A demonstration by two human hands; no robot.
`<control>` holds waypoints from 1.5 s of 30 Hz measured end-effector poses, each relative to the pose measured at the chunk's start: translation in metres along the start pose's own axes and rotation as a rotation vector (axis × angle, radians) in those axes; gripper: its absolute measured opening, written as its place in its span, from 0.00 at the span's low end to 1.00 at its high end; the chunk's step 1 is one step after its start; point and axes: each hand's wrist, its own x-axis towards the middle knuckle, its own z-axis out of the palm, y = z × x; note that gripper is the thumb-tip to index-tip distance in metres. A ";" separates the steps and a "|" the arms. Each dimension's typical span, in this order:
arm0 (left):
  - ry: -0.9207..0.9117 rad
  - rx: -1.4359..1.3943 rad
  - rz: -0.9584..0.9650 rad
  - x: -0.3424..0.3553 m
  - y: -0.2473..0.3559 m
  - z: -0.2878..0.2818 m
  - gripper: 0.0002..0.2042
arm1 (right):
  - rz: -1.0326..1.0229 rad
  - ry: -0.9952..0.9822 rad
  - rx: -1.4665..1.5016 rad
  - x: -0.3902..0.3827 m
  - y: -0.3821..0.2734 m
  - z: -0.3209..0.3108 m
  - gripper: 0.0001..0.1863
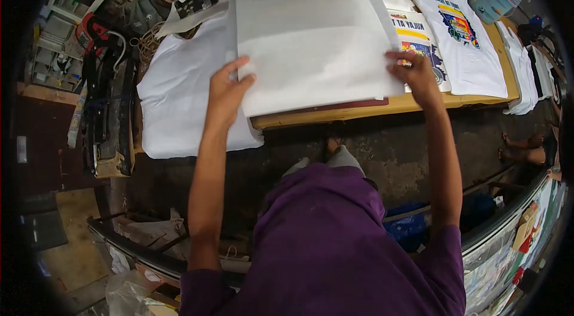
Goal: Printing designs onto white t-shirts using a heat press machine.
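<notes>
At upper centre, our left hand (226, 90) and right hand (420, 78) pinch a white sheet (314, 56) by its sides over the desk (326, 115). The upper-right shirt (478, 56) already bears a design; the white shirt (179, 95) at left shows none, so work seemingly remains.

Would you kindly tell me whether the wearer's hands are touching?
Apart: the head view shows the left hand and right hand at opposite edges of the white sheet, a wide gap between them.
</notes>
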 end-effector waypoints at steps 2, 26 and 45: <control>-0.031 0.096 0.094 0.029 0.019 -0.002 0.23 | -0.147 -0.018 -0.069 0.031 -0.019 -0.013 0.18; -0.006 1.265 0.718 0.098 0.006 0.045 0.24 | -0.744 0.258 -0.992 0.094 -0.007 0.078 0.29; -0.049 1.345 0.758 0.015 -0.021 0.024 0.31 | -0.687 0.330 -1.070 0.013 0.016 0.065 0.32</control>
